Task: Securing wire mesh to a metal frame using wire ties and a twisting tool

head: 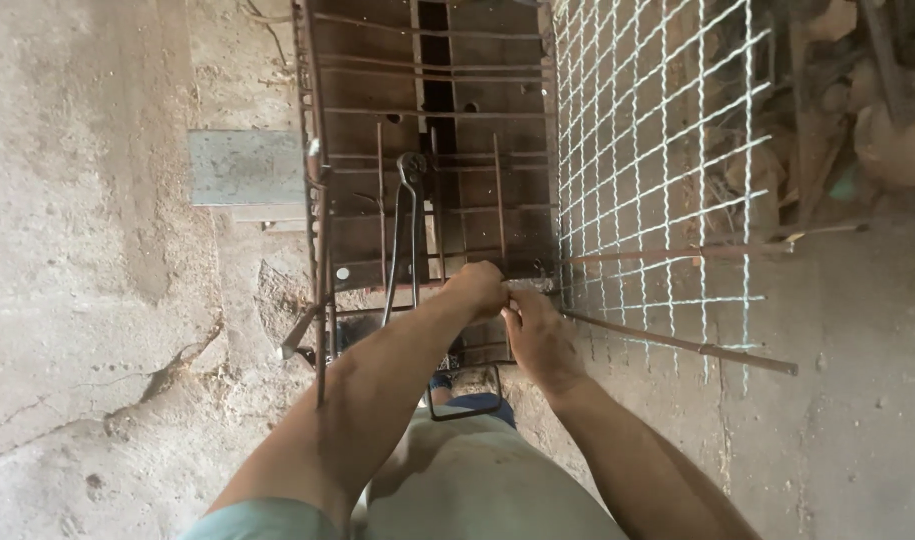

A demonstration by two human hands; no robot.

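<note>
My left hand (477, 287) is closed at the front edge of a rusty metal work stand (322, 215), where a thin rod meets it. My right hand (537, 335) is right beside it, fingers curled on the same spot; what either hand grips is too small to tell. A white wire mesh panel (657, 170) lies to the right, touching the stand. Rusty bars (677, 345) run out from under my hands across the mesh. Dark long-handled pincers (409, 225) hang on the stand, just left of my left hand.
Concrete floor with cracks spreads on the left and lower right. A grey slab (242, 165) lies beside the stand on the left. Rubble and debris (877, 110) pile up at the top right. A bent wire loop (464, 395) sits near my knee.
</note>
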